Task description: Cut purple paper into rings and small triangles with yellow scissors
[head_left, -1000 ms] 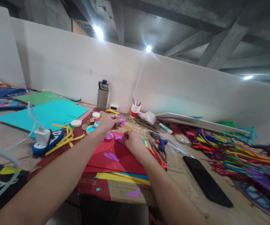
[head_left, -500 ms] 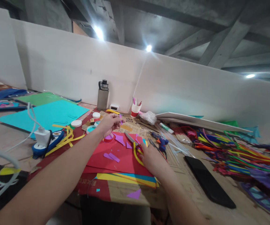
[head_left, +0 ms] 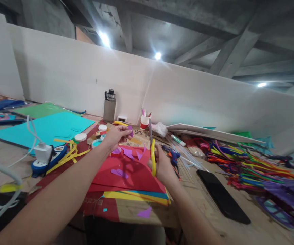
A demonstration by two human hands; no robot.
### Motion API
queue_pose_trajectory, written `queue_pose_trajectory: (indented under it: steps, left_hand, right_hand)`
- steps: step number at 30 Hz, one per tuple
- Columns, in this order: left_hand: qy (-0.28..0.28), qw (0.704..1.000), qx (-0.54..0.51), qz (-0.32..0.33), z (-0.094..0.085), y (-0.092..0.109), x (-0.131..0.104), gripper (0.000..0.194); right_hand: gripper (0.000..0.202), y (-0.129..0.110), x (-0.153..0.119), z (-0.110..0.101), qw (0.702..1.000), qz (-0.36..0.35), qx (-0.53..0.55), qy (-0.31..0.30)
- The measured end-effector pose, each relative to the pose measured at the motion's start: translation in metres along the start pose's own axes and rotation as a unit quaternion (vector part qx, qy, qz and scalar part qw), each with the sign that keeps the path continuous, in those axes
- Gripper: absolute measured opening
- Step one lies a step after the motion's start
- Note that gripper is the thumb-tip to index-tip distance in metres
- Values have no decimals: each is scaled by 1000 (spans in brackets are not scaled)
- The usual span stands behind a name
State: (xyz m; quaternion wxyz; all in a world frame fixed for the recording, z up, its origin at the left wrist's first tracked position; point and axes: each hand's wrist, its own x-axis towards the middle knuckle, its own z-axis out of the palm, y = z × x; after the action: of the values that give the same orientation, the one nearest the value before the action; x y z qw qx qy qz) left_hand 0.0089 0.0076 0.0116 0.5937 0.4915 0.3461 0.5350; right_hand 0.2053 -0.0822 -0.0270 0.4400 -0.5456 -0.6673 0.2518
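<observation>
Between the fingertips of my left hand [head_left: 116, 136] is a small purple piece of paper [head_left: 130, 131], held above the work surface. My right hand [head_left: 162, 163] is closed around the yellow handles of a pair of scissors [head_left: 153, 153], whose blades point up and away from me. Below both hands lies a stack of coloured sheets with a red sheet [head_left: 126, 178] on top. Purple paper scraps [head_left: 120, 173] rest on the red sheet, beside a round pink-rimmed container [head_left: 116, 152].
At the left are a cyan sheet [head_left: 50, 127], yellow strips [head_left: 71, 153] and a power strip [head_left: 48, 159] with cables. A bottle [head_left: 109, 107] and a paper cup [head_left: 144, 121] stand by the wall. Rightward lie a glue gun [head_left: 173, 154], a phone [head_left: 223, 195] and pipe cleaners [head_left: 254, 166].
My right hand has lifted the scissors off the red sheet and turned the blades upward. The purple piece in my left hand now shows broader side. The view has shifted slightly.
</observation>
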Motion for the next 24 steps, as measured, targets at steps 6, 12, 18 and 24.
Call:
queue_pose_trajectory:
  steps: [6, 12, 18, 24]
  left_hand:
    - [5, 999, -33, -10, 3, 6, -4, 28]
    - [-2, 999, -48, -8, 2, 4, -2, 28]
    - [-32, 998, -62, 6, 3, 0, -3, 26]
    - [-36, 998, -58, 16, 12, 1, -9, 24]
  right_hand:
    - [60, -9, 16, 9, 981, -73, 182, -11]
    - [45, -14, 26, 15, 990, -35, 133, -17]
    - [34, -2, 18, 18, 989, 19, 113, -94]
    - [38, 6, 12, 22, 984, 51, 137, -100]
